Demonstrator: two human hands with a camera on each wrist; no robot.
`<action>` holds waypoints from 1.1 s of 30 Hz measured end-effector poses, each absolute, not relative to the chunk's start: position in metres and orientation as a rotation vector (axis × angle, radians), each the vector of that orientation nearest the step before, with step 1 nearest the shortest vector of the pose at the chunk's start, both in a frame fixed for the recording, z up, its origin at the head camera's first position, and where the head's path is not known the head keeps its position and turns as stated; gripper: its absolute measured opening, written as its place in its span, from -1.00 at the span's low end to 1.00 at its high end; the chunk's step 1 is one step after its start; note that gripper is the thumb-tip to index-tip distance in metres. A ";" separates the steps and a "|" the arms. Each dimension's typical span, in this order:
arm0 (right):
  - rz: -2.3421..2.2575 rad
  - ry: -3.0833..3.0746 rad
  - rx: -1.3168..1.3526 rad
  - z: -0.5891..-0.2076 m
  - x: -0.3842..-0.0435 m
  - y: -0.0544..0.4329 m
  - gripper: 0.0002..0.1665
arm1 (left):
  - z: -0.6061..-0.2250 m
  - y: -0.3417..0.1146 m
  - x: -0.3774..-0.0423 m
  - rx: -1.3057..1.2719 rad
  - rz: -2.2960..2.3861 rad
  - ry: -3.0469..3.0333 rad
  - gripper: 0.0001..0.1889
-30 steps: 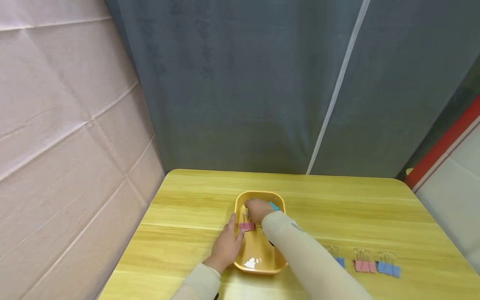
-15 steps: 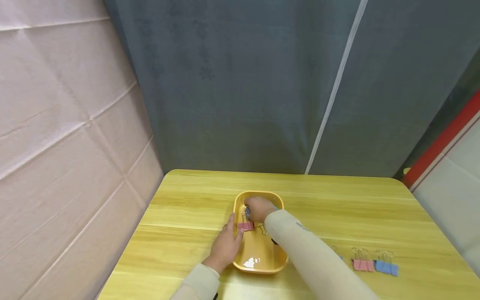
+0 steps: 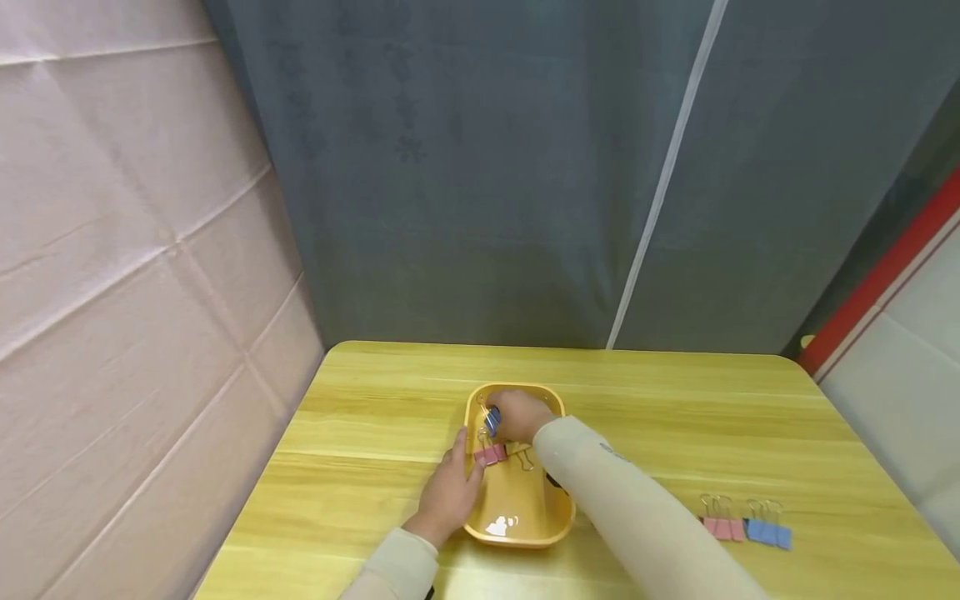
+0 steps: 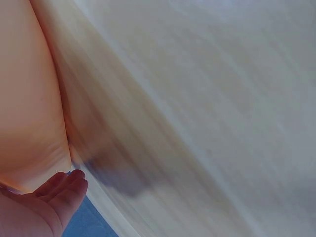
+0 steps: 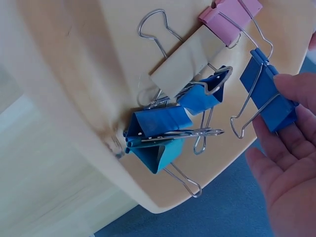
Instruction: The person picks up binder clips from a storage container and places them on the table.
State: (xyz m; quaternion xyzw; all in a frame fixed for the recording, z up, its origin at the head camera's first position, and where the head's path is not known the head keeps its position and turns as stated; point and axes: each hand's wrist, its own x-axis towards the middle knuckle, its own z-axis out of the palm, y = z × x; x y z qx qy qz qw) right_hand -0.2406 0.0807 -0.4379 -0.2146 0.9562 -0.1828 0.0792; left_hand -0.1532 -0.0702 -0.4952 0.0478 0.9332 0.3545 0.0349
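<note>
Inside the yellow tray (image 3: 517, 521), my right hand (image 3: 521, 415) pinches a blue binder clip (image 5: 269, 91) between thumb and fingers, its wire handles splayed. Close by that clip lies a pink binder clip (image 5: 231, 19). A cream-yellow binder clip (image 5: 187, 61) rests beside more clips: a blue one (image 5: 202, 96), another blue one (image 5: 158, 121) and a teal one (image 5: 158, 153), their handles overlapping. My left hand (image 3: 447, 492) touches the tray's left side with its fingers extended and its thumb over the rim. In the left wrist view its fingers (image 4: 71, 195) lie near the outer wall.
On the wood-grain table (image 3: 375, 417), a pink binder clip (image 3: 722, 528) and a light blue binder clip (image 3: 768, 533) stand side by side to the right. My right sleeve (image 3: 637, 508) crosses the tray's right rim. A grey curtain (image 3: 480, 183) hangs behind.
The blue binder clip in my right hand has come out from behind the fingers and turned. The pink clip in the tray tilts slightly. My left hand stays at the tray's side.
</note>
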 end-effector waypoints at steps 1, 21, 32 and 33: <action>-0.547 2.860 -0.644 -0.437 -0.240 0.081 -0.48 | -0.495 -0.070 -0.153 0.150 1.094 2.867 -0.32; -0.489 2.893 -0.731 -0.417 -0.234 0.096 -0.54 | -0.499 -0.070 -0.159 0.132 1.104 2.861 -0.32; -0.621 2.929 -0.725 -0.406 -0.225 0.115 -0.54 | -0.499 -0.071 -0.159 0.141 1.109 2.860 -0.32; -0.630 2.933 -0.731 -0.405 -0.224 0.118 -0.54 | -0.499 -0.071 -0.158 0.142 1.109 2.859 -0.32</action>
